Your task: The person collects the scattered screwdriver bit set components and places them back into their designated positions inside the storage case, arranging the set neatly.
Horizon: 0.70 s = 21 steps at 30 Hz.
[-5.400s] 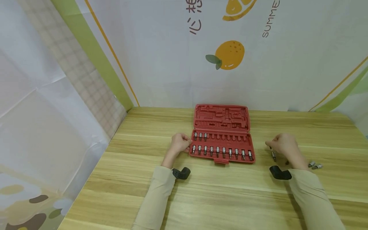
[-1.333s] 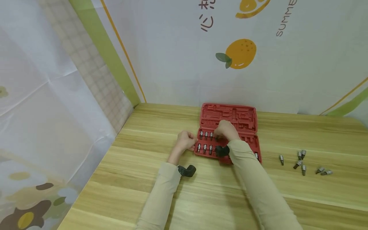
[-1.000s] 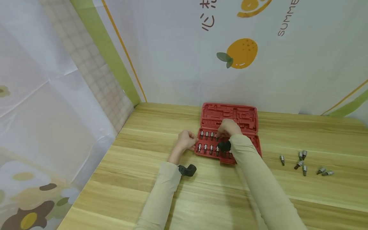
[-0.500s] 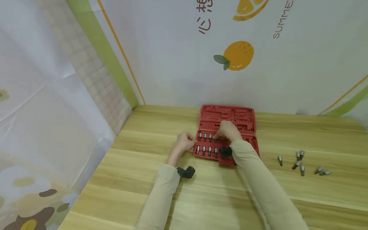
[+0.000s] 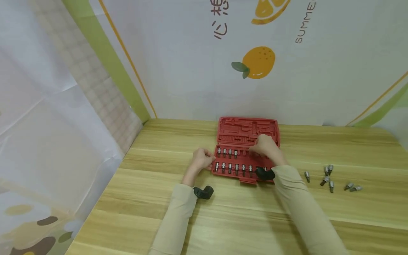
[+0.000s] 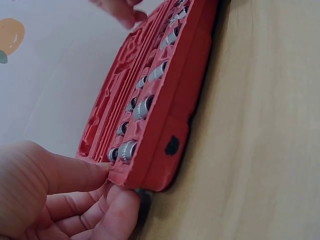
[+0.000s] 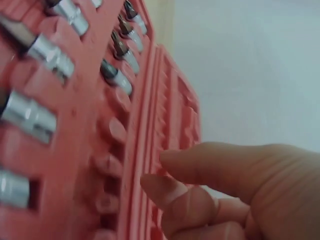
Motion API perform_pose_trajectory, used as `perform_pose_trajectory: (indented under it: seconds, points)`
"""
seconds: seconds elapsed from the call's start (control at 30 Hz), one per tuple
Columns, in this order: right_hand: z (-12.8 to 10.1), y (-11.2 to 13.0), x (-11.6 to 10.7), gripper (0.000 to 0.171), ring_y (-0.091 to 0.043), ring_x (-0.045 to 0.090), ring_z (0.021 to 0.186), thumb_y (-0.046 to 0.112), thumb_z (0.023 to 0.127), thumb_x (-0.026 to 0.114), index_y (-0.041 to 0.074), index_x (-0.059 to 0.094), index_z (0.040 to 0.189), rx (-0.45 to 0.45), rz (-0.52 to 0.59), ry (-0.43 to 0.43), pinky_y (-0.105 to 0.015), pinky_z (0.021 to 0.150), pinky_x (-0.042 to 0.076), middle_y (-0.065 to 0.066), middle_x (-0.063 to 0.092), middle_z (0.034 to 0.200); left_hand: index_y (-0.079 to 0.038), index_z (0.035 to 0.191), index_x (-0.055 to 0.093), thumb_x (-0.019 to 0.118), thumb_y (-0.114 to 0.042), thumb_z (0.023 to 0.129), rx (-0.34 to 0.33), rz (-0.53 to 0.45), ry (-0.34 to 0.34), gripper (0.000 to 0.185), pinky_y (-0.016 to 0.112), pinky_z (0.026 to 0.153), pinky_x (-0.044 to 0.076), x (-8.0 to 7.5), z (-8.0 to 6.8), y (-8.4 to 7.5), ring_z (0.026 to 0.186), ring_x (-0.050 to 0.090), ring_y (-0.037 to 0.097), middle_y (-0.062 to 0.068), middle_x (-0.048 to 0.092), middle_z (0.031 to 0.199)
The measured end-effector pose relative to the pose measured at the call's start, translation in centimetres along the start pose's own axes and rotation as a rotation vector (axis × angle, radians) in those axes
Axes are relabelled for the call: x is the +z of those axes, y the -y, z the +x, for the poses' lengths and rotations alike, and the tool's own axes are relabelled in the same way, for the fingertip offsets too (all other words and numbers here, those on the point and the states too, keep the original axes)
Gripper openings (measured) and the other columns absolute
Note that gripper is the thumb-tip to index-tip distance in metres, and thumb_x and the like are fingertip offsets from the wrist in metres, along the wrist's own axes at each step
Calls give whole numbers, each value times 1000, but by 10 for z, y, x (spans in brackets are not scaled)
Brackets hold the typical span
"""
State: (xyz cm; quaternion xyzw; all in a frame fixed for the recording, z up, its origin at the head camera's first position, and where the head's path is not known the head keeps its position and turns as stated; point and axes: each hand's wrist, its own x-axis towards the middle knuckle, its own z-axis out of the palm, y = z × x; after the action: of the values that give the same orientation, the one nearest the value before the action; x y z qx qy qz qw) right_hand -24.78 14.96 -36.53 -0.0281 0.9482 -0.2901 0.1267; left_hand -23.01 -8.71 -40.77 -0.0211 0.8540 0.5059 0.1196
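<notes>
A person's left hand, wrist angled in from below, pinches the left end of a red moulded-plastic rectangular case between thumb and bent fingers at a wood-grain table. The right hand arches over the case's right half, palm down, thumb and forefinger slightly parted and holding nothing, the other fingers loosely bent. Both forearms reach forward in beige fabric sleeves, and two black angular wrist mounts sit at the cuffs, one behind each set of fingers.

Four short silver-and-dark metal driver bits in the upper row lie between the two hands' fingers. At least six of the same kind fill the lower row, nearer the person than the right fingertips; the right wrist mount hides part of that line. Seven loose metal bits lie scattered on the wood to the right of the right hand's fingers, well apart from them.

The case lies unfolded, its lid beyond the fingers and patterned with shaped hollows. Moulded recesses continue the upper row beside the right fingertips. A red latch tab juts from the front edge, and a black oval mark shows on the side wall just beyond the left fingertips.
</notes>
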Motion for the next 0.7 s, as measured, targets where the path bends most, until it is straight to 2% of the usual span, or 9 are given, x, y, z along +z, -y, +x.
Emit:
perform_pose_trajectory:
  seconds: [0.13, 0.2, 0.43, 0.7]
  points:
    - [-11, -9, -7, 52, -6, 27, 35, 19, 87, 66, 16, 39, 43, -22, -4, -39, -20, 40, 26, 7, 29, 39, 6, 89, 62, 61, -3, 90, -9, 10, -5, 9, 26, 51, 56, 0, 0, 2, 52, 58, 14, 14, 63, 75]
    - [-15, -14, -11, 52, -6, 28, 35, 19, 88, 66, 16, 40, 42, -21, -4, -50, -20, 41, 27, 7, 30, 38, 6, 89, 63, 61, -3, 90, -18, 7, -5, 9, 26, 51, 56, 0, 0, 3, 52, 58, 14, 13, 63, 76]
    - [-28, -31, -21, 52, -5, 20, 39, 17, 89, 63, 17, 35, 45, -18, 13, -62, -20, 42, 24, 8, 25, 41, 6, 84, 62, 61, -2, 89, -15, -8, -11, 9, 26, 50, 56, 0, 0, 3, 50, 56, 12, 11, 61, 68]
    - [-42, -41, -32, 48, -6, 23, 41, 15, 88, 60, 17, 36, 46, -33, 9, -64, -21, 44, 24, 8, 27, 42, 6, 86, 62, 61, -2, 90, -3, -5, -9, 9, 25, 50, 56, 1, -1, 2, 50, 57, 13, 12, 62, 72]
